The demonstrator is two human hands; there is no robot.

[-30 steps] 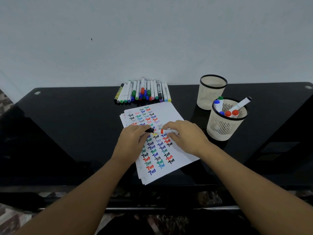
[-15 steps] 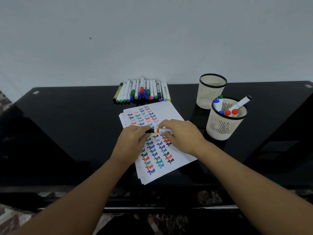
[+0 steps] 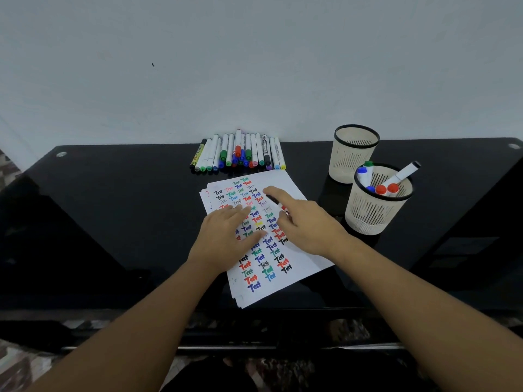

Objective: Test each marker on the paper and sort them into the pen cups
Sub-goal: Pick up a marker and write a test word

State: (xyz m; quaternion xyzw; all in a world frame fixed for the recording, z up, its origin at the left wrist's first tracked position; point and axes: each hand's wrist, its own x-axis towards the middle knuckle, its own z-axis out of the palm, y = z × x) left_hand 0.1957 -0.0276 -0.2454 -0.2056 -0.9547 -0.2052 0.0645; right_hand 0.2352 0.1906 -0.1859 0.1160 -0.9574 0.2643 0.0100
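A stack of white paper (image 3: 307, 264) covered with coloured "Test" marks lies on the black table (image 3: 127, 210). My left hand (image 3: 226, 236) rests flat on the sheet with its fingers straight. My right hand (image 3: 305, 224) holds a capped marker (image 3: 276, 202) with a black cap low over the paper, index finger stretched forward; most of the barrel is hidden under the hand. The near mesh pen cup (image 3: 370, 213) to the right holds several markers. The far pen cup (image 3: 353, 159) behind it looks empty.
A row of several capped markers (image 3: 240, 155) lies at the table's back edge against the pale wall, just beyond the paper. The two cups stand close together right of the sheet. The table's front edge runs below my forearms.
The black cap my left hand held went onto the marker. My left hand then let go and flattened on the paper. My right hand moved the marker slightly forward and right.
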